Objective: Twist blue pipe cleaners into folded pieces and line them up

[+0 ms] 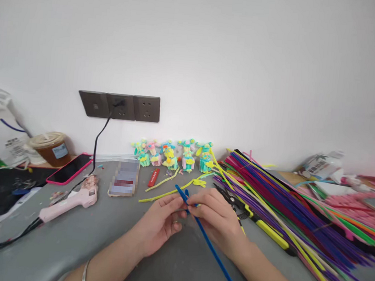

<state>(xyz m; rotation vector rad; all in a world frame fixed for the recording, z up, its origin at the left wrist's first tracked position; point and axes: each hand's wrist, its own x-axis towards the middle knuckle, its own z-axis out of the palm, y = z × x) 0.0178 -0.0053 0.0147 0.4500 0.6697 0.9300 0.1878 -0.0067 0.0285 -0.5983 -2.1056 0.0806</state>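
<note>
Between my two hands is a blue pipe cleaner [217, 259], bent at its upper end, with its long tail running down to the bottom edge. My left hand [163, 220] pinches the bent end between thumb and forefinger, its other fingers curled below. My right hand [216, 216] grips the same stem from the other side, fingertips closed close to the left ones. Exactly how the bend is folded is partly hidden by the fingers. Wire pliers [267, 227] with yellow and black handles lie just right of my right hand. A yellow pipe cleaner [157, 198] lies behind my left hand.
Several small pastel figures [169, 155] stand along the wall. Bundled coloured pipe cleaners [300, 213] cover the right side. At left lie a pink glue gun [68, 204] with its cord, a pink-cased phone [70, 169], another phone [124, 178] and a drink cup [52, 148].
</note>
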